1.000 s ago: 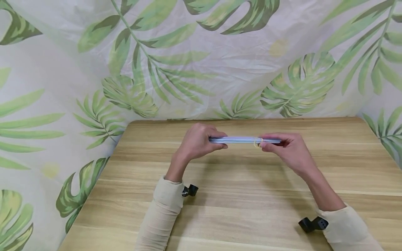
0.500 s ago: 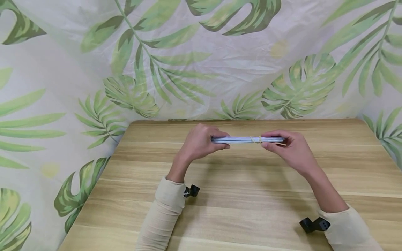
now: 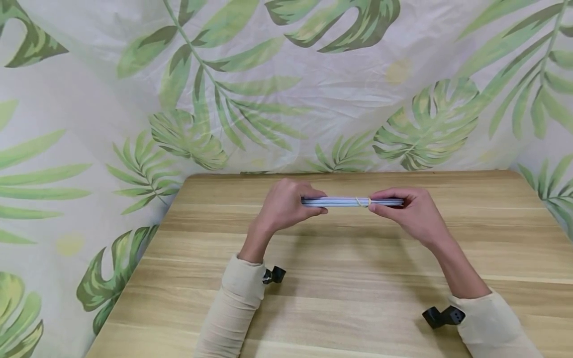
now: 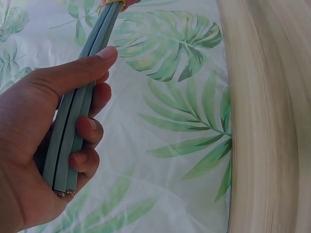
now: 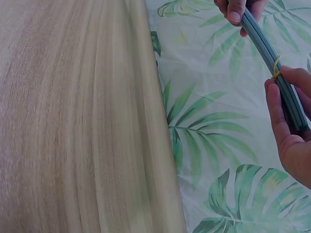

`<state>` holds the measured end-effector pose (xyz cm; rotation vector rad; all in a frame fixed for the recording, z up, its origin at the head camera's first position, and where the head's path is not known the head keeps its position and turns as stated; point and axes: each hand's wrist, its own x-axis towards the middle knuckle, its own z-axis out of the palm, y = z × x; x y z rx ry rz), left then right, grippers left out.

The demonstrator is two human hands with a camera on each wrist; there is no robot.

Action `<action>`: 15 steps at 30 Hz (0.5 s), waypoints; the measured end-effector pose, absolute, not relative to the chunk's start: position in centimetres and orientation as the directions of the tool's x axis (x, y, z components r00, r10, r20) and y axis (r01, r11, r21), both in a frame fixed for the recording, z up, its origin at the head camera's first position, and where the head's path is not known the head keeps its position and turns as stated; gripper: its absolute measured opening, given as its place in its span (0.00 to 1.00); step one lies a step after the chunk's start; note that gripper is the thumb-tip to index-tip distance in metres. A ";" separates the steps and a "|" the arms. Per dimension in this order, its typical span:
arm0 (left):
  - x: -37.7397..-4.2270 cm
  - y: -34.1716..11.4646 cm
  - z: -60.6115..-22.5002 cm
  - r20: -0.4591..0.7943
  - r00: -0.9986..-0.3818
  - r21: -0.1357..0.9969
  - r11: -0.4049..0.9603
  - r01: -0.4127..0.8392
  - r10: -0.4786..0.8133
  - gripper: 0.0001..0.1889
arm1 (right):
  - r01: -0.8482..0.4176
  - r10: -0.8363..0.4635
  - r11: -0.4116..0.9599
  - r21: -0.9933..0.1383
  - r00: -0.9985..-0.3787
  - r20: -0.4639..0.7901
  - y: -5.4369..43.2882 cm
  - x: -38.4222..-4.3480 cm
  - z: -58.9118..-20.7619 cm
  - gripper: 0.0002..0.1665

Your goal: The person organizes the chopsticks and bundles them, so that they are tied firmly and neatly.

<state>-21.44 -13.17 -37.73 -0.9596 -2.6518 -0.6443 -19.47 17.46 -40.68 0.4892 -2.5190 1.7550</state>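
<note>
A bundle of slim blue-grey chopsticks (image 3: 340, 202) is held level above the table in the head view. My left hand (image 3: 286, 204) grips its left end, thumb along the near side and fingers curled round it; the butt ends show by the palm in the left wrist view. A thin yellow rubber band (image 5: 276, 74) circles the bundle right of the middle, a small loop of it standing off to the left. My right hand (image 3: 412, 211) pinches the right end between thumb and fingers, fingertips right at the band. The right tips are partly hidden by that hand.
Beneath the hands lies a wood-grain table (image 3: 340, 298), its far edge meeting a white cloth backdrop (image 3: 331, 99) printed with green leaves. Small black cameras (image 3: 443, 317) are strapped at both beige sleeves (image 3: 497, 323).
The rubber band's loop, hanging below the bundle by my right thumb a second ago, now lies closer against the sticks. My hands and the bundle have shifted only slightly.
</note>
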 end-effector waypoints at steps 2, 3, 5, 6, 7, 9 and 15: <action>-21.4 -13.1 -37.8 0.374 -0.751 0.310 0.690 0.654 0.544 0.13 | -0.274 -0.246 0.316 -0.908 -0.948 0.200 17.4 -19.5 -40.7 0.14; -21.4 -13.0 -37.8 0.374 -0.748 0.301 0.691 0.657 0.548 0.13 | -0.270 -0.255 0.312 -0.911 -0.948 0.193 17.4 -19.5 -40.8 0.14; -21.3 -12.8 -37.8 0.369 -0.739 0.279 0.691 0.667 0.564 0.14 | -0.258 -0.278 0.299 -0.919 -0.945 0.174 17.1 -19.5 -40.8 0.15; -21.3 -12.7 -37.9 0.365 -0.737 0.276 0.690 0.669 0.569 0.14 | -0.251 -0.285 0.297 -0.921 -0.944 0.165 17.0 -19.5 -40.8 0.16; -21.3 -12.6 -37.9 0.360 -0.736 0.276 0.688 0.671 0.573 0.14 | -0.244 -0.293 0.295 -0.924 -0.943 0.156 16.8 -19.5 -40.8 0.16; -21.3 -12.5 -37.9 0.351 -0.737 0.282 0.686 0.671 0.577 0.14 | -0.235 -0.309 0.294 -0.927 -0.941 0.141 16.6 -19.6 -40.8 0.17; -21.4 -12.6 -37.9 0.347 -0.758 0.333 0.684 0.650 0.552 0.13 | -0.294 -0.304 0.333 -0.896 -0.933 0.193 16.6 -19.5 -40.4 0.18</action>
